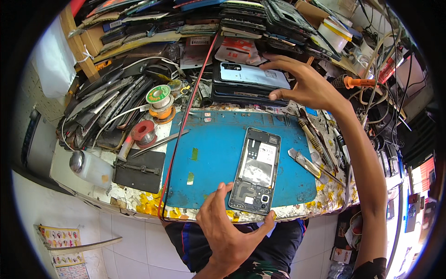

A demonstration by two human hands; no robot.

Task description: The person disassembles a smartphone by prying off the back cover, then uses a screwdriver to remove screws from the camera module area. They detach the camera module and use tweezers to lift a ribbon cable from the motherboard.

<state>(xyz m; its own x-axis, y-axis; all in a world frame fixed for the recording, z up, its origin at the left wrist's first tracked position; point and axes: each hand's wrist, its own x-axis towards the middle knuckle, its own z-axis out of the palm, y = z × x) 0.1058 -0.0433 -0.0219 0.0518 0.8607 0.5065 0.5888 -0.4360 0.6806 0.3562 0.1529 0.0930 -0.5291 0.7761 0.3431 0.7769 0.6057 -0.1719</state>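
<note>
A smartphone with its back cover off (256,165) lies on the blue work mat (209,153), its battery and camera lenses showing. My left hand (232,232) straddles its near end, fingertips at the left edge and thumb at the lower right corner. Beyond the mat, my right hand (309,83) reaches over the right end of a stack of phones (246,98). Its thumb and fingers are spread apart, with nothing between them that I can make out. Topmost in that stack is a light blue phone back (248,73).
Solder spools (159,96) and a red spool (144,132) stand left of the mat, near a clear bottle (93,169). A red cable (186,111) crosses the mat. Tweezers and screwdrivers (316,139) lie at right. Phone parts (153,28) pile high behind.
</note>
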